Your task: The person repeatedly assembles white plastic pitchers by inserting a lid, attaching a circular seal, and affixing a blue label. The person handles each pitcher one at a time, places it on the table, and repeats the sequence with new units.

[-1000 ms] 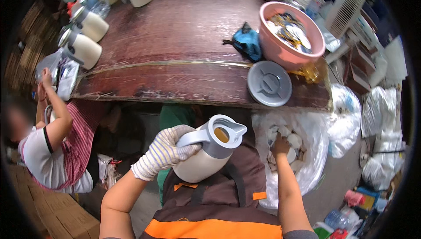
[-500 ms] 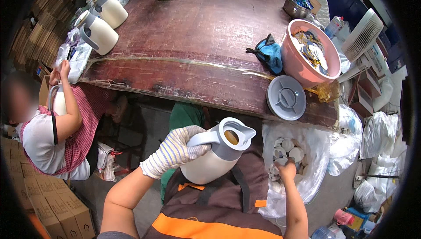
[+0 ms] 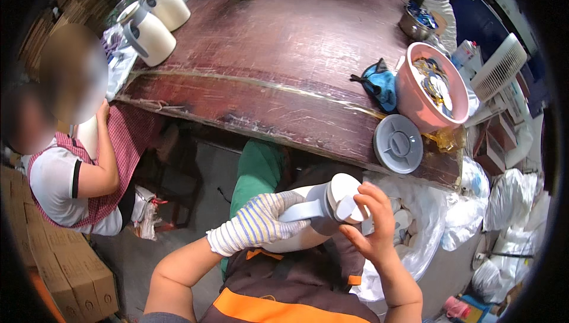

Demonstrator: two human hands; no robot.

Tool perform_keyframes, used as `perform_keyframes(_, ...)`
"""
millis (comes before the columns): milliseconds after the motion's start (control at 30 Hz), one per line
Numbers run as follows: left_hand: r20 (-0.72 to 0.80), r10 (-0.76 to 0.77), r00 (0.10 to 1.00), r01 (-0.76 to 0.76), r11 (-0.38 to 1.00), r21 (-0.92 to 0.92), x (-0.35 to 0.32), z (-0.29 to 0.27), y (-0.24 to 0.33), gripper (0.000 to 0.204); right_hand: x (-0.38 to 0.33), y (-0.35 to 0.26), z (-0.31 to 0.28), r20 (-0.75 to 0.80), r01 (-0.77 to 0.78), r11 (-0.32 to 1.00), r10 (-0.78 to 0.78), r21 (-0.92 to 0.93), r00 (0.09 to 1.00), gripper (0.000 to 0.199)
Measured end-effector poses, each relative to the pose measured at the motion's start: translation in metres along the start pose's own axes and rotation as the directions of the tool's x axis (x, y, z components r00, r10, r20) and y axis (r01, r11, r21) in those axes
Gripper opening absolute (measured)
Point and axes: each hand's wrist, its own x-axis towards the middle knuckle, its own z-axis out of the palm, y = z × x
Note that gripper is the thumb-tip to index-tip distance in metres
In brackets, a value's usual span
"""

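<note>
My left hand (image 3: pixel 258 222), in a striped knit glove, grips the grey handle of a white insulated jug (image 3: pixel 305 240) with a grey neck. The jug is held in front of my apron, tipped over to the right. At its mouth is a white round lid (image 3: pixel 344 188) with a pale tab. My bare right hand (image 3: pixel 376 222) closes on the lid's edge with fingers and thumb. Whether the lid is seated cannot be made out. Below that hand, a clear plastic bag (image 3: pixel 430 234) holds several loose white and grey lid pieces.
On the dark red table (image 3: pixel 284 44) ahead stand a pink tub (image 3: pixel 409 100) of lid parts, a grey divided disc (image 3: pixel 398 144), a blue cloth pouch (image 3: pixel 379 86) and several jugs (image 3: pixel 151 35). A co-worker (image 3: pixel 89 174) sits at the left beside cardboard boxes (image 3: pixel 77 263).
My right hand has come up from the plastic bag with a white lid, now at the jug's mouth. The jug has tipped further right. The co-worker's hands have lowered.
</note>
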Motion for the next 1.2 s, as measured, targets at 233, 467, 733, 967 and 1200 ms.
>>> perform_keyframes(233, 0.077, 0.039, 0.996, -0.052, 0.982, 0.18, -0.003, -0.003, -0.009, 0.045, 0.054, -0.013, -0.014, 0.411, -0.109, 0.982, 0.036, 0.157, 0.911, 0.078)
perform_keyframes(467, 0.033, 0.164, 0.986, -0.167, 0.962, 0.218, -0.004, -0.008, -0.028, 0.049, 0.053, -0.022, 0.004, 0.334, -0.001, 1.0, 0.003, -0.006, 0.943, 0.069)
perform_keyframes(733, 0.16, 0.03, 0.987, -0.031, 1.0, 0.004, -0.001, -0.022, -0.029, 0.055, 0.051, -0.043, 0.017, 0.327, -0.039, 0.991, 0.08, -0.13, 0.942, 0.066)
perform_keyframes(967, 0.208, -0.059, 0.976, 0.01, 0.974, 0.226, -0.016, -0.001, 0.0, 0.068, 0.061, -0.032, 0.02, 0.3, -0.244, 0.957, 0.281, -0.154, 0.912, 0.063)
perform_keyframes(1200, 0.325, 0.083, 0.942, -0.118, 0.989, 0.09, -0.026, 0.018, -0.016, 0.059, 0.063, -0.021, 0.013, 0.383, -0.267, 0.963, 0.26, -0.037, 0.886, 0.077)
